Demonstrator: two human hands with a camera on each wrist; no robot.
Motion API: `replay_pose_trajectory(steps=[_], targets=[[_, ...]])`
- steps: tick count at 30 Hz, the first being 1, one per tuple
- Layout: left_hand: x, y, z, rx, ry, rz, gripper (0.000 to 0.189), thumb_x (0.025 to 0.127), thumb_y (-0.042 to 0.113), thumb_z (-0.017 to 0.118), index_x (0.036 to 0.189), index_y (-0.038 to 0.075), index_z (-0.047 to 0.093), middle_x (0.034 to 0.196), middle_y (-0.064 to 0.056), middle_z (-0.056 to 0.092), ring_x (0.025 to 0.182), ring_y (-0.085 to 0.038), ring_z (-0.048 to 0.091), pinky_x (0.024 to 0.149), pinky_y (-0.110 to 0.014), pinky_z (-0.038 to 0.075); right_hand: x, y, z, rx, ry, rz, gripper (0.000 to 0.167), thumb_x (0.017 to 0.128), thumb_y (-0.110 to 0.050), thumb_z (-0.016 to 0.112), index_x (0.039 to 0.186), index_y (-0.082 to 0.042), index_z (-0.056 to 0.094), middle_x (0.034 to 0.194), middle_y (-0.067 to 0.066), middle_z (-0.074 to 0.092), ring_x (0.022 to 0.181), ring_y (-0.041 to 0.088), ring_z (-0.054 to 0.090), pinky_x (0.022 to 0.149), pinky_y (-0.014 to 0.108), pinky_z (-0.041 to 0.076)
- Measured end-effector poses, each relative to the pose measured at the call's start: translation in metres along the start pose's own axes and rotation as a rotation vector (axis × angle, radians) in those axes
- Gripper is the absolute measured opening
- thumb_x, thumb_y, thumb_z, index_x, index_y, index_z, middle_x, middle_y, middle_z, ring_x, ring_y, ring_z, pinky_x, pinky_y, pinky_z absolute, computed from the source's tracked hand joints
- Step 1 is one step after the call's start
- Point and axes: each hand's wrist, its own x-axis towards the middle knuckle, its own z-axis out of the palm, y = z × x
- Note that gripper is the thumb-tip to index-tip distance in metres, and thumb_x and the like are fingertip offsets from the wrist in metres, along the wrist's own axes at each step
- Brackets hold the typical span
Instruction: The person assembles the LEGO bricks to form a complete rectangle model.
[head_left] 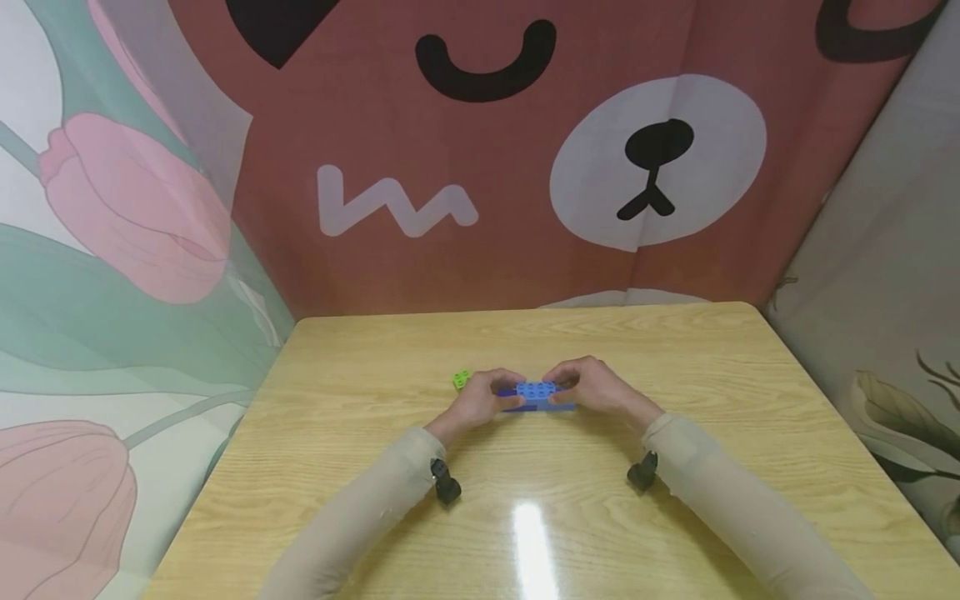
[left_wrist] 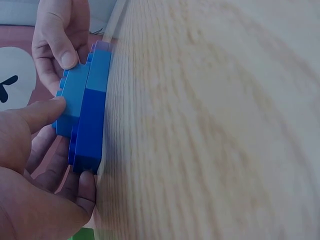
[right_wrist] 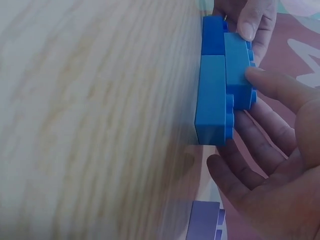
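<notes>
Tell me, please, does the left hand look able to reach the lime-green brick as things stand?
Probably yes: the lime-green brick lies close beside the left hand, with nothing visible between them. That hand would likely first need to release the top blue brick.

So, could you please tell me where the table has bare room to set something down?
The table is bare between the left sleeve and right sleeve, along its back edge, and outside both sleeves. The middle is crowded: left fingers and right fingers hold the blue blocks, with a green block to the left, a purple block right.
</notes>
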Motion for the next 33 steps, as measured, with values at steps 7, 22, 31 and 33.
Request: replay_pose_trajectory(steps=[7,22,31,33], targets=[[0.001,-0.002,0.000,0.010,-0.014,0.008,0.033,0.092,0.028,0.073,0.125,0.024,0.068,0.131,0.000,0.068,0.126,-0.021,0.061,0.106,-0.041,0.049,-0.001,0.004,-0.006,-0.003,0.014,0.007,0.033,0.085,-0.026,0.080,0.117,-0.017,0.072,0.116,0.003,0.074,0.108,0.023,0.069,0.095,0.045,0.054],[0.002,-0.002,0.000,0.025,-0.021,0.038,0.033,0.093,0.027,0.072,0.125,0.022,0.067,0.129,-0.001,0.068,0.124,-0.021,0.061,0.106,-0.041,0.049,-0.009,0.002,-0.018,-0.033,0.095,-0.022,0.030,0.091,-0.022,0.074,0.119,-0.011,0.071,0.110,0.005,0.074,0.105,0.022,0.067,0.093,0.042,0.053],[0.002,-0.002,0.000,0.009,-0.019,0.028,0.033,0.093,0.027,0.072,0.125,0.024,0.067,0.130,0.000,0.068,0.124,-0.020,0.061,0.107,-0.041,0.049,-0.011,0.008,-0.026,-0.027,0.122,-0.034,0.030,0.092,-0.020,0.073,0.119,-0.008,0.070,0.109,0.007,0.074,0.100,0.021,0.067,0.085,0.035,0.054],[0.001,-0.002,0.000,0.008,-0.017,0.027,0.033,0.093,0.027,0.072,0.125,0.024,0.067,0.129,0.000,0.068,0.124,-0.020,0.061,0.107,-0.041,0.048,-0.012,0.009,-0.029,-0.023,0.123,-0.040,0.030,0.092,-0.021,0.072,0.119,-0.008,0.070,0.108,0.006,0.074,0.100,0.021,0.067,0.082,0.033,0.054]])
